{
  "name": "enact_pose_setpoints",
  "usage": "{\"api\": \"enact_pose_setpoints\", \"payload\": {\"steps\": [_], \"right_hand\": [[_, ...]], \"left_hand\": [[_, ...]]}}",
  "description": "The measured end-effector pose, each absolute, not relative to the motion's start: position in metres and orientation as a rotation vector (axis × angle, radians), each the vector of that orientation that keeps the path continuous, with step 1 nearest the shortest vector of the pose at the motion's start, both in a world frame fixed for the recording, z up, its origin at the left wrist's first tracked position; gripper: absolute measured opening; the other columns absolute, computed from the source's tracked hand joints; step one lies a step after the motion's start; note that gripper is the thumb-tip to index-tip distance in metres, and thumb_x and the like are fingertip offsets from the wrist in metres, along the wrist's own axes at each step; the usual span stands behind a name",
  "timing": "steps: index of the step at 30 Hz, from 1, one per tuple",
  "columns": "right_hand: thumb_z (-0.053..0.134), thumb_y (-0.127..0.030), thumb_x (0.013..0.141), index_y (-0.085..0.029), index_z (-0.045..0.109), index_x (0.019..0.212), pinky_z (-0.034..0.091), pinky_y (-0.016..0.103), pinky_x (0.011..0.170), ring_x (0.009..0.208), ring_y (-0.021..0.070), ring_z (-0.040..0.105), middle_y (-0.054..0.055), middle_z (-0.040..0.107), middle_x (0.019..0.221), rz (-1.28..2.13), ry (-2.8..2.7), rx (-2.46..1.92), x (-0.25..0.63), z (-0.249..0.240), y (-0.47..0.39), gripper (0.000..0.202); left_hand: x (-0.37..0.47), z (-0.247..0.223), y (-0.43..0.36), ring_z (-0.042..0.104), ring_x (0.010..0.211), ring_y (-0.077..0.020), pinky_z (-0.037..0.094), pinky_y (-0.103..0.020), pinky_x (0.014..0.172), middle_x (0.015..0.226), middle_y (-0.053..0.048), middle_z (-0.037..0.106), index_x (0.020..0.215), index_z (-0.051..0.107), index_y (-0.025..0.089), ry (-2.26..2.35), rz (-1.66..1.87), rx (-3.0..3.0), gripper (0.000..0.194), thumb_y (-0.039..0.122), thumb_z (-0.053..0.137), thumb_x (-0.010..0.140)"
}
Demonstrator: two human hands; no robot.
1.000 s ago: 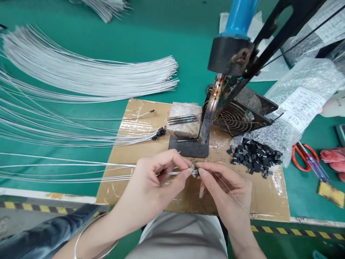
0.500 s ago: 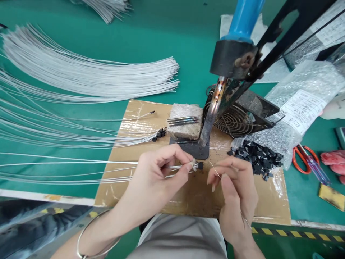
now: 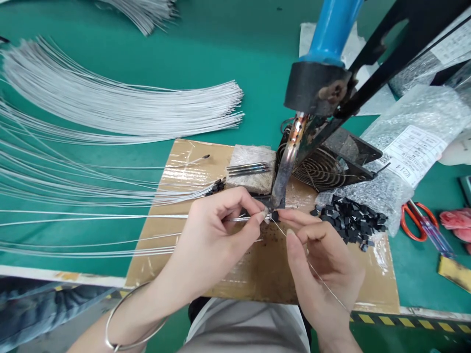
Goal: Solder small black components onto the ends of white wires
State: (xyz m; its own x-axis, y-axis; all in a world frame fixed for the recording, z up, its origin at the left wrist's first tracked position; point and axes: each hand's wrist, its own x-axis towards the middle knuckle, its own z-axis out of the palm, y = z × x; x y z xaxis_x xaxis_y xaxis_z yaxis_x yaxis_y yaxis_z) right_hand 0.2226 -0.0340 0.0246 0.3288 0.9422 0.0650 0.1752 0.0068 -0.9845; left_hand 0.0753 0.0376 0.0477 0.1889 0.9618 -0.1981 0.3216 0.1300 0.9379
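Observation:
My left hand (image 3: 221, 240) is pinched round a few thin white wires (image 3: 167, 216) that run in from the left. A small black piece (image 3: 274, 215) sits at their end, just beyond my fingertips. Between the thumb and fingers of my right hand (image 3: 326, 255) is a thin silvery solder wire (image 3: 327, 288), its upper end close to the black piece. Right above this spot is the tip of a soldering iron (image 3: 282, 184) with a blue handle, fixed on a black arm. The exact contact at the tip is hidden by fingers.
Behind the hands, a wrapped block (image 3: 253, 184) carries several metal rods, beside a black fan (image 3: 320, 169). Loose black pieces (image 3: 353, 218) lie right of it, near scissors (image 3: 414, 220) and bubble wrap (image 3: 390, 196). White wire bundles (image 3: 121, 100) cover the left; cardboard (image 3: 158, 255) lies underneath.
My right hand has moved left and up with the solder wire, close to my left fingertips. My left hand has shifted slightly upward, bringing the wire ends nearer the iron tip.

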Motion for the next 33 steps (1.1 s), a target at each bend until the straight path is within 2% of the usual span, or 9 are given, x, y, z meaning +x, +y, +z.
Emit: {"api": "enact_pose_setpoints", "payload": {"steps": [10,15,33], "right_hand": [[0.065,-0.012,0.094,-0.024,0.058,0.082,0.062,0.036,0.097,0.11,0.0197,0.078,0.003,0.081,0.118,0.855,-1.076,-1.429,0.2229,0.0269,-0.0287,0.018],[0.067,-0.011,0.091,-0.024,0.06,0.081,0.061,0.039,0.096,0.109,0.0223,0.079,0.005,0.081,0.117,0.834,-1.067,-1.451,0.2228,0.0277,-0.0284,0.018],[0.066,-0.007,0.092,-0.024,0.061,0.081,0.06,0.03,0.097,0.105,0.0156,0.079,-0.002,0.081,0.117,0.806,-1.08,-1.397,0.2226,0.0267,-0.0257,0.021]], "left_hand": [[0.0766,0.051,0.0426,0.062,0.061,-0.0159,0.031,-0.026,0.048,0.074,-0.004,0.076,0.07,0.069,0.019,1.359,0.771,1.425,0.012,0.024,0.067,0.081],[0.0773,0.0523,0.0434,0.058,0.059,-0.0143,0.031,-0.027,0.048,0.073,-0.002,0.074,0.07,0.068,0.019,1.356,0.793,1.421,0.011,0.023,0.067,0.081],[0.0757,0.0561,0.0424,0.057,0.058,-0.0135,0.027,-0.028,0.047,0.075,-0.002,0.075,0.07,0.069,0.019,1.347,0.809,1.411,0.012,0.021,0.066,0.081]]}}
